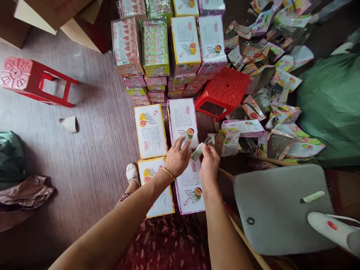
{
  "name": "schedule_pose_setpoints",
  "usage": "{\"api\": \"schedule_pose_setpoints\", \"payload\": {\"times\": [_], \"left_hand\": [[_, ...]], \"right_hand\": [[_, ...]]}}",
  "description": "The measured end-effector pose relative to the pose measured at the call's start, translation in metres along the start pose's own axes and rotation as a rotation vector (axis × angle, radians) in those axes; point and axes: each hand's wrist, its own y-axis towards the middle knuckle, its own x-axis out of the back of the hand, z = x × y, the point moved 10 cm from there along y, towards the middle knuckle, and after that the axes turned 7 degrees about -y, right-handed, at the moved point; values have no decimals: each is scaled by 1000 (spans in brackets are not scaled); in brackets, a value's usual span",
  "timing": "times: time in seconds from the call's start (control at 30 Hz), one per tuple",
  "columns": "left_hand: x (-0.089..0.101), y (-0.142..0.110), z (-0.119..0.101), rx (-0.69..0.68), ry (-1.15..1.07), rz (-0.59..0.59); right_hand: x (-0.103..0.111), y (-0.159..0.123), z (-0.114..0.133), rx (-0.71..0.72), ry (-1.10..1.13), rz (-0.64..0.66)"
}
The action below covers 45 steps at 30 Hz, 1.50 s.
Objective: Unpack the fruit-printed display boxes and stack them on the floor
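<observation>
Purple-edged box (182,120) lies flat on the floor (98,150) just past the hands, with a yellow-edged box (150,130) touching it at its 9 o'clock; nearer the person lie a second yellow box (157,187) and a second purple box (191,187), partly covered by the forearms; the left hand (177,157), a gold bangle (168,173) on its wrist, rests palm down with fingers spread loosely on the near edge of the far purple box, gripping nothing that shows; the right hand (209,161) is at its 3 o'clock, close beside it, fingers pinched shut on a small green sachet (200,149), which sticks out toward 10 o'clock, its tip just beside the left fingertips; whether the left hand touches the sachet cannot be told; at 12 o'clock from the hands stand stacks of boxes (168,48), red, green, yellow and purple; a red stool (226,90) stands at 1 o'clock, and a second red stool (33,78) lies well apart at 10 o'clock; torn wrappers (270,56) are heaped from 1 to 3 o'clock, beside a green sack (329,105); a grey cushion (281,210) sits at 4 o'clock from the hands, with a pale green stick (313,196) lying on it.
</observation>
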Motion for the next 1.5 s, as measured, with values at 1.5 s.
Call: {"api": "schedule_pose_setpoints", "payload": {"times": [1.5], "left_hand": [[91,-40,225,413,-51,300]], "right_hand": [[-289,-52,40,995,-1273,277]]}}
